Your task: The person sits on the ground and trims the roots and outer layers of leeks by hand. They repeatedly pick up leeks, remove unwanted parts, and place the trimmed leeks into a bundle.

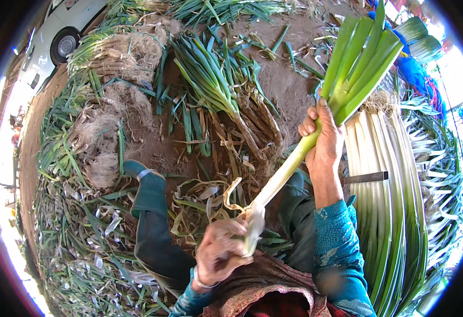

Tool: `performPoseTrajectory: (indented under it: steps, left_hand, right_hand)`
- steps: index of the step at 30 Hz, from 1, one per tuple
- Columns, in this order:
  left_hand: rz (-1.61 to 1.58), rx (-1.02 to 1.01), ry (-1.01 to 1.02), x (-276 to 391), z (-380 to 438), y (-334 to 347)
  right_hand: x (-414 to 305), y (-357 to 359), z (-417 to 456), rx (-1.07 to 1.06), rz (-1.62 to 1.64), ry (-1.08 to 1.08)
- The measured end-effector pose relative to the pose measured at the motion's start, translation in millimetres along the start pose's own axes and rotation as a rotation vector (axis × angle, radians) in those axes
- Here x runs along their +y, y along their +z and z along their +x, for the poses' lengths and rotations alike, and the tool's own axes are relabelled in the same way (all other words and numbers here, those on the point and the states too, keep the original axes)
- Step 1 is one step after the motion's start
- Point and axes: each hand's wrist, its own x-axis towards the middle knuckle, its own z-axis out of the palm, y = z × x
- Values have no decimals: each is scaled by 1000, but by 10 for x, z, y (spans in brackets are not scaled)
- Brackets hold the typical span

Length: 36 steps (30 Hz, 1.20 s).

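Note:
My right hand [322, 130] grips a leek [285, 170] around its upper stalk, just below the fanned green leaves. The leek slants from upper right down to my lap, white end lowest. At that lower end my left hand [223, 245], blurred and with a bracelet on its wrist, is closed on a pale, peeled outer leaf layer. A dry, curled strip hangs beside the root end. On the ground ahead lies a bunch of untrimmed leeks [215, 87] with brown outer layers. To the right, clean white leeks [382, 158] lie side by side in a stack.
A dark flat bar [366, 177] juts over the stacked leeks. Rooted leek bundles [116, 59] line the left, above a heap of leaf scraps [92, 245]. More peelings [199, 198] lie between my boots [148, 190]. A white vehicle [63, 31] stands at upper left, blue netting [418, 75] at upper right.

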Motion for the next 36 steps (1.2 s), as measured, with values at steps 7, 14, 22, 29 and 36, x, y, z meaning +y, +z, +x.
performPoseTrajectory:
  steps: [7,14,22,29,36]
  left_hand:
    - [-29,560,-401,-49,-972,-1341]
    - [1189,413,-419,-211,-291,-2079]
    - [414,-2,-10,-485,1095,603]
    - [117,70,-122,-561,723,709]
    - [-530,246,-413,-359,579,505]
  right_hand:
    - [-242,-147,167,1,-57,-69]
    - [-208,-130,101,-201,56,-132]
    - [63,185,-213,-368,16,-33]
    - [-59,87,-197,-532,-78,25]
    - [-55,6,-194,-670,159,96]
